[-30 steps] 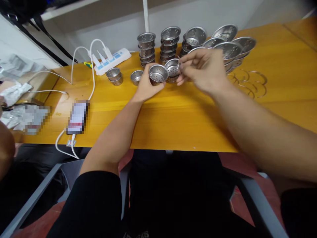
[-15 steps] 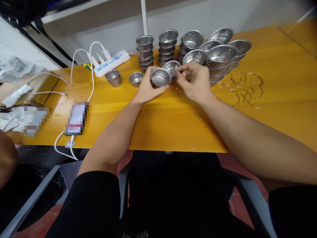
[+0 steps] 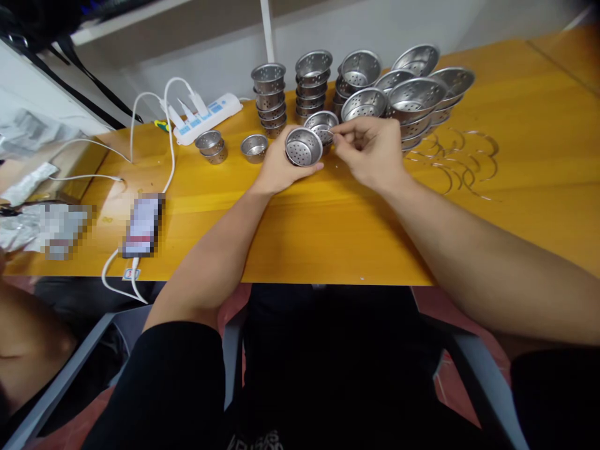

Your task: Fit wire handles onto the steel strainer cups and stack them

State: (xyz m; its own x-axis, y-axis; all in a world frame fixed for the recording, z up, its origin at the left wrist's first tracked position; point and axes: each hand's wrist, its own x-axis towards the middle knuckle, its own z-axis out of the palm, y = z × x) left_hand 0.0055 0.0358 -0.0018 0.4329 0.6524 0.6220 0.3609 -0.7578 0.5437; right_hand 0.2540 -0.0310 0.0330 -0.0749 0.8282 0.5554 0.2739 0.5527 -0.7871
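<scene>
My left hand [image 3: 276,164] is closed around a perforated steel strainer cup [image 3: 304,148], its open mouth tilted toward me. Just right of it, my right hand [image 3: 368,147] pinches what looks like a thin metal wire [image 3: 332,132] between thumb and forefinger; most of it is hard to make out. Behind the held cup, close to the right fingertips, stands another strainer cup [image 3: 321,124]. A single small cup [image 3: 254,147] rests on the table just left of my left hand. Thin curved wires [image 3: 462,159] lie scattered to the right of my right hand.
Stacked strainer cups [image 3: 269,94] line the back, with wider ones [image 3: 417,97] at the right. Two small cups [image 3: 210,145] stand at the left, near a white power strip [image 3: 209,119]. A phone [image 3: 143,225] with a cable lies front left. Another person's arm [image 3: 32,331] shows at the left edge.
The held cup has tipped slightly more toward me. My right hand has shifted barely, still pinching. The other person's arm reaches further into view at the left.
</scene>
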